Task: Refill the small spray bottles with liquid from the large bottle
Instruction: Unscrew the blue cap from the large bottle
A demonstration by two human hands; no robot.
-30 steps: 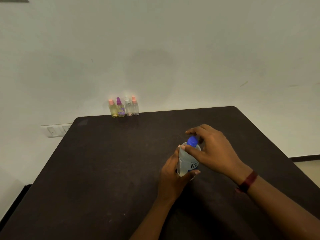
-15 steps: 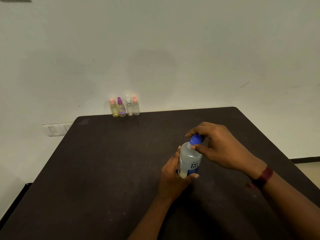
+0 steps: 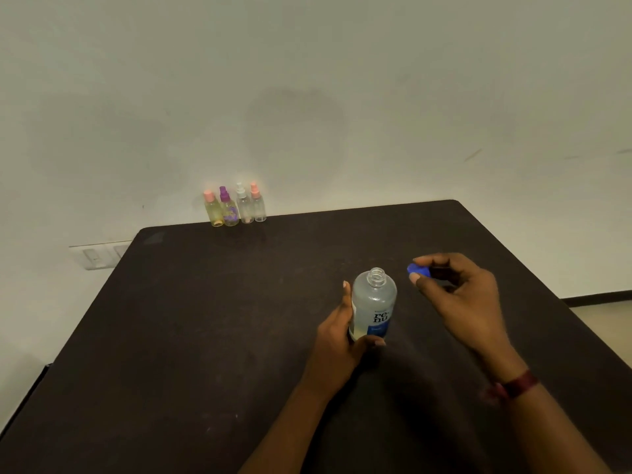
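View from a head-worn camera, looking down on a dark worktop (image 3: 205,336) set against a pale wall (image 3: 307,97). Near the middle, the left hand (image 3: 337,340) holds the large bottle (image 3: 373,302) upright on the worktop. Its grip is wrapped round the lower body, with the thumb across the front below the label and a fingertip showing at the bottle's left side. The bottle is clear plastic with a white and blue label and pale liquid inside, and its threaded neck stands open. Just to the right of the neck, and apart from it, the right hand (image 3: 458,295) is raised above the worktop. Its grip is a narrow pinch of thumb and forefinger on the small blue cap (image 3: 418,270), with the other fingers loosely curled behind. A dark red wristband (image 3: 516,386) circles the right wrist. At the far edge of the worktop, against the wall and well apart from both hands, four small spray bottles (image 3: 244,208) stand upright in a tight row. From left to right their tops are pink, purple, white and pink. A switch plate (image 3: 99,256) is on the wall just left of the worktop
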